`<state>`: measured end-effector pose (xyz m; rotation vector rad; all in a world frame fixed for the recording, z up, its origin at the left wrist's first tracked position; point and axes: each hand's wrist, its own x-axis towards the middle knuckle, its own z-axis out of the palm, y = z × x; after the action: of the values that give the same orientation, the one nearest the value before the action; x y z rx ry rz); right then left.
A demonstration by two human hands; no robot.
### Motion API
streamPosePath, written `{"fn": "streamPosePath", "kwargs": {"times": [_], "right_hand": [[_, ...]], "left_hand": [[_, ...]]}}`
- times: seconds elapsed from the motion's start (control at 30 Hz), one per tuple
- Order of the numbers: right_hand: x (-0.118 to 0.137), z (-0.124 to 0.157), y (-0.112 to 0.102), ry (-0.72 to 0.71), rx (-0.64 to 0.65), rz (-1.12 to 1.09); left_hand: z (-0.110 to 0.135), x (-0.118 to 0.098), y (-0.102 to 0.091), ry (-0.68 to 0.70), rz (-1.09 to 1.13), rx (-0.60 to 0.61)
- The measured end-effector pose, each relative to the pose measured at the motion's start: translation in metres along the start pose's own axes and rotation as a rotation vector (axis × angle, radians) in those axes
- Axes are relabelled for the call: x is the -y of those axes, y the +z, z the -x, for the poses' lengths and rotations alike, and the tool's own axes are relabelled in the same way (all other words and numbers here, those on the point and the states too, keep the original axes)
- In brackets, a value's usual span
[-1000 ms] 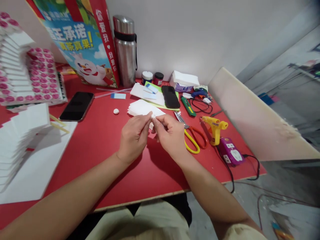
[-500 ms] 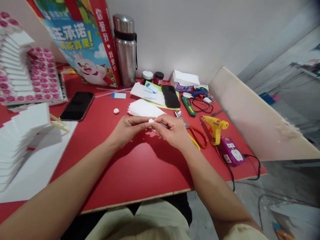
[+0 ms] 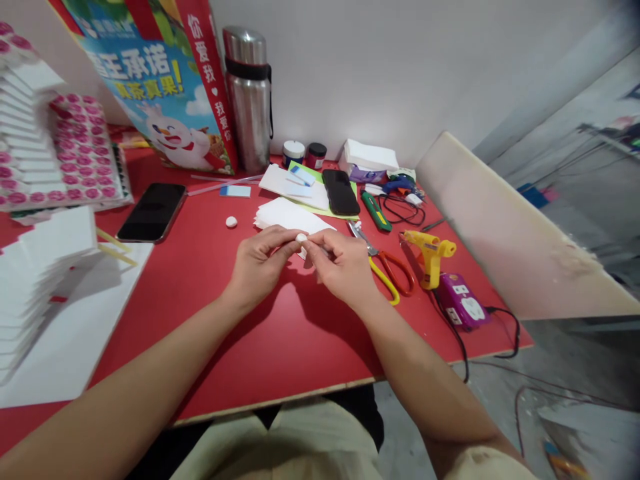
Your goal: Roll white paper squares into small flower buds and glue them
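My left hand (image 3: pixel 263 263) and my right hand (image 3: pixel 343 267) meet over the middle of the red table (image 3: pixel 280 360). Between their thumbs and fingertips they pinch a small white ball (image 3: pixel 301 238), soft-looking like clay. Something thin and greyish shows by my right fingers, too covered to name. A second white ball (image 3: pixel 231 222) lies on the table beyond my left hand. Just behind the fingers is a stack of white paper pieces (image 3: pixel 290 215). Beside my right hand lie scissors (image 3: pixel 395 270) with one red and one yellow handle.
At the right are a yellow glue gun (image 3: pixel 430 250), a purple power socket (image 3: pixel 463 303) with cords and a green cutter (image 3: pixel 376 210). A steel flask (image 3: pixel 249 107) and printed bag (image 3: pixel 170 100) stand behind. Phones (image 3: pixel 153 212) and a white fanned card structure (image 3: pixel 45 287) occupy the left.
Both hands keep pinching the white ball, with small shifts of the fingers. My right hand sits slightly further left, showing more of the scissors' yellow handle. The view has moved a little.
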<state>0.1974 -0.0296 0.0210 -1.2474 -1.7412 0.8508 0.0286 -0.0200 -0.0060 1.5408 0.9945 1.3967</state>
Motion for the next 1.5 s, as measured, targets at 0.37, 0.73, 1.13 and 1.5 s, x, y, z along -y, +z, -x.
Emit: {"fn": "streamPosePath", "kwargs": {"times": [0.37,0.73,1.13,1.5], "right_hand": [[-0.009,-0.014,-0.008,0.417,0.273,-0.7],[0.0,0.003,0.013,0.025,-0.107,0.048],[0.003,0.002,0.003,0.003,-0.05,-0.101],[-0.004,-0.005,-0.009,0.02,0.115,-0.143]], "left_hand": [[-0.007,0.003,-0.006,-0.164,0.148,-0.044],[0.005,0.002,0.01,-0.117,0.111,-0.136],[0.007,0.003,0.006,0.171,-0.028,-0.111],[-0.003,0.004,-0.006,-0.117,0.176,0.118]]}}
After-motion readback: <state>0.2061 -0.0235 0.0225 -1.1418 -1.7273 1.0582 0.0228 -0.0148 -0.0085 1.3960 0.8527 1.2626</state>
